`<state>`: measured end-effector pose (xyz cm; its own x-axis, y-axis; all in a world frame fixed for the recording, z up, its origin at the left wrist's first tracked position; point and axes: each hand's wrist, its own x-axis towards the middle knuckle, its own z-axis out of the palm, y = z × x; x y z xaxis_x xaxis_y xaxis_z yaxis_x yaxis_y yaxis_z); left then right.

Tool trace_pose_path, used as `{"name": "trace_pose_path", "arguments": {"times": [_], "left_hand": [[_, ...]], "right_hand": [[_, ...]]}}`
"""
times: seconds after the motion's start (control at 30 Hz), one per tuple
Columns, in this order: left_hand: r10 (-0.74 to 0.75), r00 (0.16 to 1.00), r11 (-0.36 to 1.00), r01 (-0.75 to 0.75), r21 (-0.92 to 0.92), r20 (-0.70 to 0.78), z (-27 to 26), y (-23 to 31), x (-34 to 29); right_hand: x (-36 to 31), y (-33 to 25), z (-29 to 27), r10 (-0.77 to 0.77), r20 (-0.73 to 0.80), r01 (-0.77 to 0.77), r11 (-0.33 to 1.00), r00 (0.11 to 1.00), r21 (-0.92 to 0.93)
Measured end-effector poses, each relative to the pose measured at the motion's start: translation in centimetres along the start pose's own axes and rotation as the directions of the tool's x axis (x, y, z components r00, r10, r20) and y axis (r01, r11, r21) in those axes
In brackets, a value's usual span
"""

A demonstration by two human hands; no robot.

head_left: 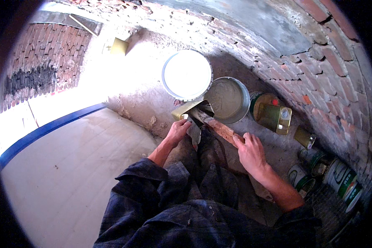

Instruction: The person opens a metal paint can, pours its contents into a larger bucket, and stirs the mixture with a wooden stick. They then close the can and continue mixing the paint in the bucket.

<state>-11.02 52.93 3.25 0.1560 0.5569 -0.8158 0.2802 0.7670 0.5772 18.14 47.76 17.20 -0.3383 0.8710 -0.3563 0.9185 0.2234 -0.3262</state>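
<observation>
My right hand (252, 153) is closed around the near end of a rough wooden stick (221, 129). The stick slants away to the left, and its pale, smeared far end lies at a gold-coloured tin (182, 110). At the near left edge of this tin, my left hand (178, 130) is closed on it, fingertips partly hidden. A grey flat piece (194, 133) hangs beside those fingers; whether it belongs to the tin I cannot tell. Just beyond the tin stand a round bucket (163, 79) with bright white content and a metal pail (247, 105) holding grey-brown mix.
Right of the pail, several tins lie by the brick wall (314, 89), among them a gold tin (273, 118) and a green-and-white can (342, 182). A large pale panel (78, 165) with a blue edge fills the left. Another gold tin (119, 46) is farther back.
</observation>
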Motion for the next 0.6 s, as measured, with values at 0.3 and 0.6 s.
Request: {"name": "trace_pose_path", "arguments": {"times": [0.3, 0.6], "left_hand": [[-0.047, 0.999, 0.999, 0.047, 0.009, 0.027, 0.6, 3.1, -1.6], [0.004, 1.0, 1.0, -0.005, 0.015, 0.027, 0.3, 1.3, -0.3]], "right_hand": [[-0.3, 0.3, -0.2, 0.036, 0.031, -0.037, 0.999, 0.999, 0.032], [-2.0, 1.9, -1.3, 0.124, 0.042, -0.129, 0.982, 0.991, 0.138]]}}
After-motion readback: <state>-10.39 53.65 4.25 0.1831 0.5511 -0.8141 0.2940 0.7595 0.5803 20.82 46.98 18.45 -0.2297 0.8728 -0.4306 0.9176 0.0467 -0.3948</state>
